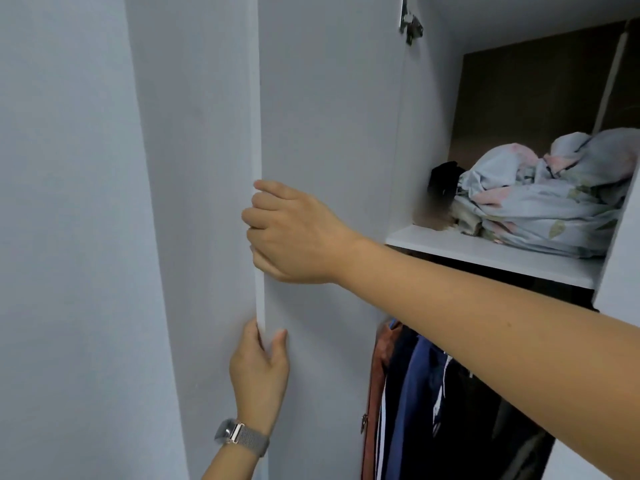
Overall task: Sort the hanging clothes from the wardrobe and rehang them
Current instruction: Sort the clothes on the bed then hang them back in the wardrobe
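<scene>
My right hand (294, 233) has its fingers curled round the free edge of the open wardrobe door (329, 133), thumb on top. Lower down, my left hand (259, 372) pinches the same edge, thumb on the inner face, fingers behind it, watch (239, 436) on the wrist. Past my right forearm, the hanging clothes (415, 393), rust, blue and dark, hang below the white shelf (485, 252), where a crumpled floral bundle (547, 199) lies.
</scene>
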The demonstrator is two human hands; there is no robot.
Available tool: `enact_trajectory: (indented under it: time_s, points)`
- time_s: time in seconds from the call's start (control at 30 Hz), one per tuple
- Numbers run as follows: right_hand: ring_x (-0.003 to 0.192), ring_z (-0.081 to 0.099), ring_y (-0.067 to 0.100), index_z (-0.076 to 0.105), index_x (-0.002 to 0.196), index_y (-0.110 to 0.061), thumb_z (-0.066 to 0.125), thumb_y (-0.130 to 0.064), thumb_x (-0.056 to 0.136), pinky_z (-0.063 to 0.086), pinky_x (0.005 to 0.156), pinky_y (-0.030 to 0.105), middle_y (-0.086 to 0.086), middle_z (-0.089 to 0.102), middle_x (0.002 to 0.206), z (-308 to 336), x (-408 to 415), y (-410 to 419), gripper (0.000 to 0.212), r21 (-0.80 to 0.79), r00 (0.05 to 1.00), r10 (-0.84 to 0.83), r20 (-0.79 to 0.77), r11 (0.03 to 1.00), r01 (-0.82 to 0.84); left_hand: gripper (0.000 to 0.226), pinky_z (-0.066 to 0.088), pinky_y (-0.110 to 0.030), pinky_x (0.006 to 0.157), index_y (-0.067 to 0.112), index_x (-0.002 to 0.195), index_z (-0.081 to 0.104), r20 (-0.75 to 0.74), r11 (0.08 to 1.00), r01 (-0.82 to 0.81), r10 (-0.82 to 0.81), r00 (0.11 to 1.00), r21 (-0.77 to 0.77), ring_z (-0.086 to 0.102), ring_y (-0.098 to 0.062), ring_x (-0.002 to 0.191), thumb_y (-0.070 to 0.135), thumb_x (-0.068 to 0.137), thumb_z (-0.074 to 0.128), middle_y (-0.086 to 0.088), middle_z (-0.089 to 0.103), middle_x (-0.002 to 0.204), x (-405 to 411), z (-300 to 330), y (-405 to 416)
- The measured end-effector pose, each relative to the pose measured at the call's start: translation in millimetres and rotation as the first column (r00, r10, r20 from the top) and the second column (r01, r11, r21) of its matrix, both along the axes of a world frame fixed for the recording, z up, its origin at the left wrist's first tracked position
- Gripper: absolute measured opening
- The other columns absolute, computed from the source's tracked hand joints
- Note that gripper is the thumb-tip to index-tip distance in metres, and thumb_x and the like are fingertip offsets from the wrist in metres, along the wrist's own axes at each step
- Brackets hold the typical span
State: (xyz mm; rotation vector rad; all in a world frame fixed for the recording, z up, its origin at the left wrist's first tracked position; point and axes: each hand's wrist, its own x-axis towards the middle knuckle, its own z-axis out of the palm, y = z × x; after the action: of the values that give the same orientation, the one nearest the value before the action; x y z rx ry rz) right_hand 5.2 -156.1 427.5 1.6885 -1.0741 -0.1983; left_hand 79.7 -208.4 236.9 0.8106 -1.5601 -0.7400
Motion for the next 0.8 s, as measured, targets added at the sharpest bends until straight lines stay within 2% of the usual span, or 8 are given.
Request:
enact_trajectory:
  time_s: [0.17,0.27,0.33,0.43,0.5,0.6,0.7,0.8]
  points:
    - [0.076,0.055,0.027,0.061,0.085,-0.01,0.047,0.0,0.069,0.045,0.098,0.038,0.004,0.054,0.07,8.3,-13.3,15.7,0.023,-0.072,0.986,0.164,-0.003,0.984,-0.164,0.025,0.026,-0.018,0.047,0.019,0.076,0.043,0.075,0.998,-0.043,0.047,0.996,-0.055,0.043,-0.01,0.047,0.016,0.085,0.066,0.011,0.043,0.054,-0.6,3.7,22.4]
    - [0.061,0.038,0.023,0.058,0.073,-0.012,0.036,0.002,0.064,0.042,0.066,0.031,0.002,0.044,0.063,15.3,-3.9,27.2,0.028,-0.114,0.981,0.184,0.064,0.978,-0.176,0.035,0.023,-0.015,0.046,0.028,0.072,0.036,0.131,0.996,0.012,0.0,0.991,-0.093,0.042,-0.008,0.044,0.022,0.084,0.068,0.011,0.038,0.05,-3.0,1.8,48.7]
    - [0.056,0.039,0.025,0.055,0.072,-0.015,0.049,0.0,0.064,0.027,0.057,0.029,0.003,0.043,0.063,22.8,5.0,39.4,0.018,-0.091,0.997,0.048,0.055,0.995,-0.042,0.033,0.024,-0.012,0.045,0.031,0.075,0.038,0.174,0.989,0.066,-0.042,0.984,-0.135,0.042,-0.004,0.044,0.025,0.082,0.069,0.013,0.039,0.051,-10.4,-0.8,71.6]
    - [0.084,0.054,0.027,0.054,0.098,-0.016,0.05,-0.01,0.083,0.02,0.051,0.029,0.002,0.055,0.087,42.3,-3.5,66.4,0.016,0.075,0.917,-0.391,0.074,0.919,0.386,0.034,0.036,-0.005,0.052,0.04,0.078,0.039,0.2,0.951,0.24,-0.2,0.959,-0.196,0.053,0.003,0.059,0.03,0.079,0.071,0.019,0.048,0.063,-28.6,-2.8,106.0]
    - [0.096,0.046,0.024,0.053,0.1,-0.018,0.052,-0.014,0.086,0.029,0.059,0.029,-0.001,0.051,0.089,56.4,-19.1,90.8,0.015,0.001,0.837,-0.544,0.065,0.839,0.545,0.027,0.043,-0.002,0.063,0.044,0.086,0.042,0.202,0.878,0.425,-0.385,0.9,-0.221,0.056,0.01,0.082,0.04,0.079,0.068,0.023,0.054,0.082,-43.9,-3.4,121.6]
    - [0.134,0.026,0.031,0.041,0.134,-0.02,0.05,-0.036,0.089,0.022,0.108,0.05,0.012,0.041,0.137,69.0,-62.8,126.6,0.049,-0.111,0.591,-0.806,-0.026,0.59,0.8,0.024,0.049,-0.015,0.085,0.039,0.111,0.048,0.261,0.723,0.639,-0.584,0.769,-0.263,0.049,0.004,0.109,0.049,0.089,0.05,0.023,0.044,0.119,-78.6,2.2,130.1]
    - [0.145,-0.004,0.037,0.007,0.151,-0.022,0.031,-0.059,0.091,-0.004,0.115,0.057,0.017,0.002,0.158,68.5,-113.5,167.9,0.075,-0.154,0.411,-0.911,-0.021,0.409,0.899,0.057,0.02,-0.002,0.104,0.051,0.139,0.008,0.363,0.645,0.73,-0.639,0.678,-0.226,0.007,0.008,0.139,0.051,0.093,0.042,0.025,-0.003,0.15,-131.1,14.9,128.4]
    - [0.144,-0.019,0.032,-0.011,0.15,-0.02,0.018,-0.07,0.089,-0.014,0.115,0.051,0.011,-0.018,0.157,59.8,-164.2,208.6,0.085,-0.143,0.39,-0.921,-0.002,0.386,0.911,0.093,0.002,-0.022,0.115,0.045,0.139,-0.024,0.498,0.648,0.678,-0.485,0.719,-0.347,-0.024,-0.003,0.14,0.054,0.087,0.053,0.014,-0.036,0.149,-190.9,35.5,126.1]
